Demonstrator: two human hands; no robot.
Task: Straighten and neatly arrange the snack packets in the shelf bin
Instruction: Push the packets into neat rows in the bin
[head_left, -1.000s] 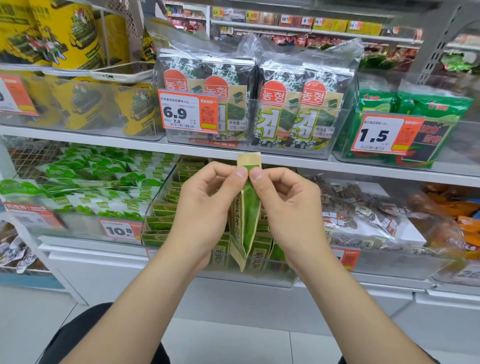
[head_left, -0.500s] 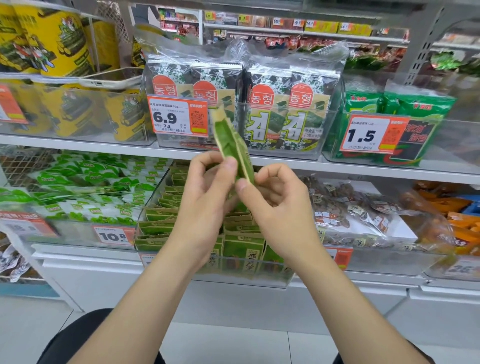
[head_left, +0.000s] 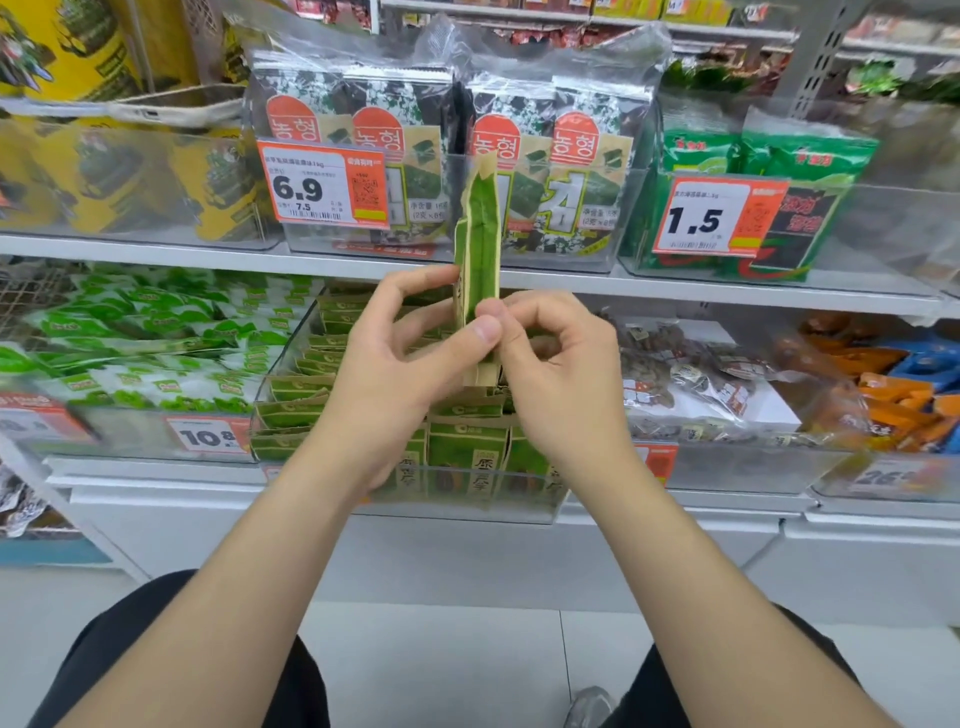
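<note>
Just above the clear shelf bin (head_left: 540, 499), one green-and-tan snack packet (head_left: 480, 234) stands upright in the air, its long axis vertical and its thin edge turned toward the camera. Its tan sealed top points up, in front of the upper shelf's goods; its lower end sits between the two hands. The left hand (head_left: 389, 364) has its thumb pressed on the packet's near edge and its forefinger against the left side. The right hand (head_left: 566, 379) has its fingers curled and pinches the lower part from the right.

Below the hands, the bin holds more packets of the same kind (head_left: 467, 447), those at the front upright and facing forward, with a row at the left side (head_left: 296, 405) stacked edge-on.

The bin rests on the lower white shelf (head_left: 156, 467) of a shop rack. To its left lie green-and-white packets (head_left: 156, 332) behind a 10.8 price tag (head_left: 208, 436); to its right are brown snack bags (head_left: 691, 374) and orange packets (head_left: 893, 395). On the upper shelf (head_left: 130, 247) stand seaweed packs (head_left: 405, 135) with a 6.9 tag (head_left: 322, 184), green packs (head_left: 800, 156) with a 1.5 tag (head_left: 706, 215), and yellow packs (head_left: 130, 171). A pale tiled floor (head_left: 441, 665) and dark trouser legs (head_left: 130, 649) show below.
</note>
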